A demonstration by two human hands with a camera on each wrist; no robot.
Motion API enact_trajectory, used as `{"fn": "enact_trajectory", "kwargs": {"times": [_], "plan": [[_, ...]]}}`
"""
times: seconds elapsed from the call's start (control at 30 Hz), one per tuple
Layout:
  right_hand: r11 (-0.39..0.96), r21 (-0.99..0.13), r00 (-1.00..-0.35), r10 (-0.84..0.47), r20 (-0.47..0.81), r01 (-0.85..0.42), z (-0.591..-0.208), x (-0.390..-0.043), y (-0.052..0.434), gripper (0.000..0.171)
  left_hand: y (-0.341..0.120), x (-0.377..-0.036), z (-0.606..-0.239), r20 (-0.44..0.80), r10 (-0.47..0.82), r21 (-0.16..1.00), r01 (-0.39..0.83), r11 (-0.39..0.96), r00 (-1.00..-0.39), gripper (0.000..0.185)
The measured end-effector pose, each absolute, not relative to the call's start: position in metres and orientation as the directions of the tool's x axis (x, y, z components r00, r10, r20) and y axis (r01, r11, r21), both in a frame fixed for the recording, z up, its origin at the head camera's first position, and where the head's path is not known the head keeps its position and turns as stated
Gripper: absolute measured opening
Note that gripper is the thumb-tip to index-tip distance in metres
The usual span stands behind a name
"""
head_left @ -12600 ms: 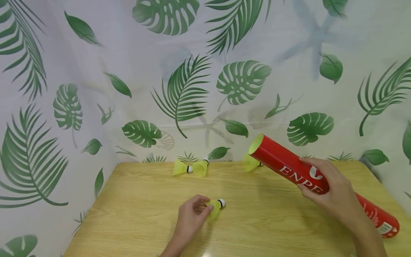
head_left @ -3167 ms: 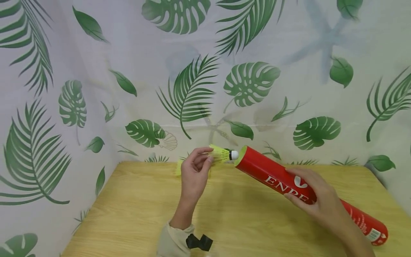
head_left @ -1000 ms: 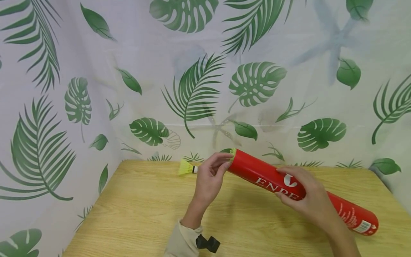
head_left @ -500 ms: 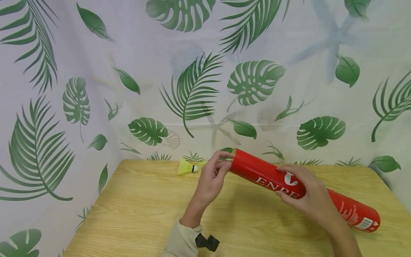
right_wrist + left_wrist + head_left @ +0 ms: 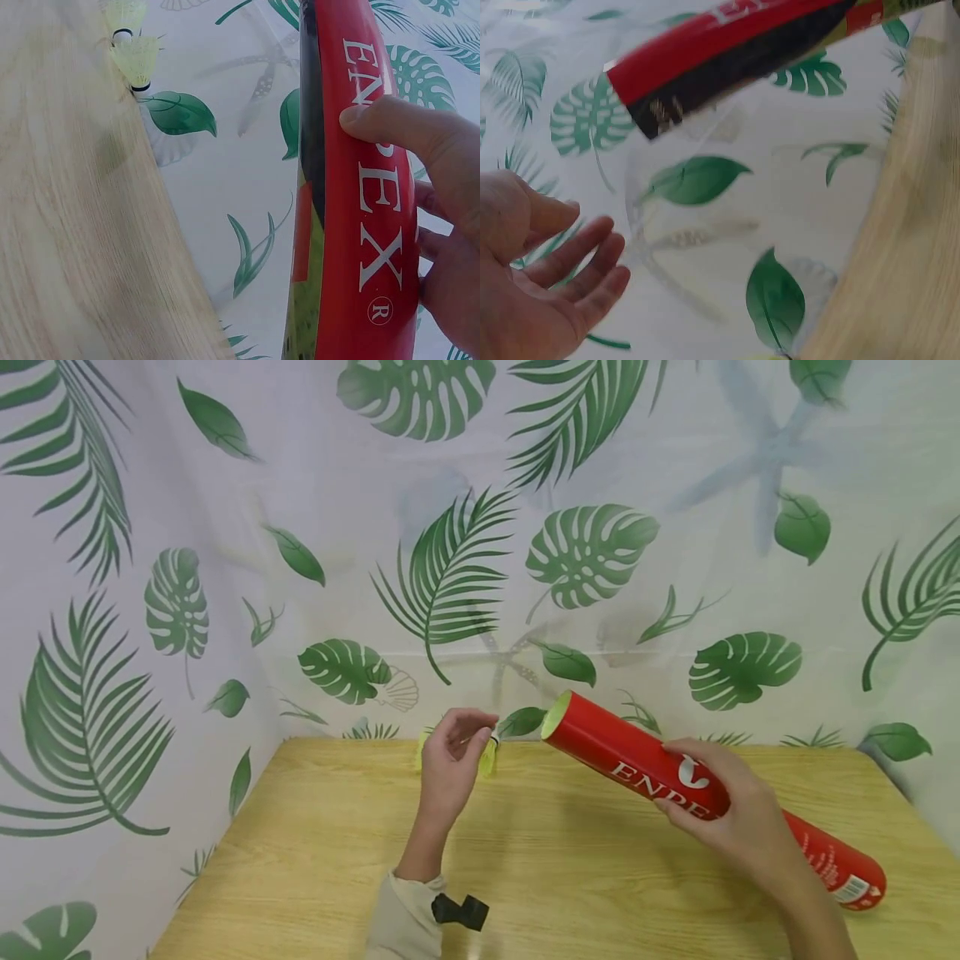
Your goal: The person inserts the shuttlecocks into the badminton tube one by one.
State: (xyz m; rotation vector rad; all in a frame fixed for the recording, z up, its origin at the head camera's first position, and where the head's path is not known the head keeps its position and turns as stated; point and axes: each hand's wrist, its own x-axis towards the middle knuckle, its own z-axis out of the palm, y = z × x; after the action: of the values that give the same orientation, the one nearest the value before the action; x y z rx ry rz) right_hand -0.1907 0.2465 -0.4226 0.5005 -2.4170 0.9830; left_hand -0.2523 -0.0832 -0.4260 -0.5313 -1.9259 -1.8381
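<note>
One red tube [image 5: 637, 750] is gripped by the right hand [image 5: 738, 806]; at its nine o'clock, the left hand [image 5: 450, 760] is loosely spread in front of two shuttlecocks [image 5: 135, 64].

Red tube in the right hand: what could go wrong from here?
The tube is uncapped; if the right hand tips it mouth-down, anything inside might slide out. Two shuttlecocks lie at the far edge of the table, so a clumsy reach could push one off. The left hand partly hides them in the head view, so a grab might be misjudged.
</note>
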Motion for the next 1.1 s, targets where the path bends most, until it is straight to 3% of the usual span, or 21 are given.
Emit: {"fn": "enact_trajectory", "kwargs": {"times": [0.23, 0.47, 0.67, 1.1], "plan": [[0.672, -0.538, -0.805, -0.15, 0.574, -0.509, -0.422, -0.191, 0.254, 0.076, -0.087, -0.268, -0.458, 0.351, -0.102, 0.905, 0.309, 0.293, -0.931, 0.016], [0.666, -0.543, -0.803, -0.146, 0.578, -0.512, -0.42, -0.19, 0.255, 0.075, -0.084, -0.277, -0.484, 0.259, -0.129, 0.896, 0.188, 0.403, -0.957, 0.028], [0.656, -0.564, -0.812, -0.133, 0.568, -0.502, -0.42, -0.19, 0.256, 0.076, -0.084, -0.289, -0.497, 0.266, -0.153, 0.898, 0.187, 0.398, -0.952, 0.03], [0.665, -0.565, -0.818, -0.125, 0.561, -0.489, -0.424, -0.189, 0.258, 0.075, -0.082, -0.302, -0.51, 0.266, -0.303, 0.947, 0.19, 0.257, -0.915, 0.013]]}}
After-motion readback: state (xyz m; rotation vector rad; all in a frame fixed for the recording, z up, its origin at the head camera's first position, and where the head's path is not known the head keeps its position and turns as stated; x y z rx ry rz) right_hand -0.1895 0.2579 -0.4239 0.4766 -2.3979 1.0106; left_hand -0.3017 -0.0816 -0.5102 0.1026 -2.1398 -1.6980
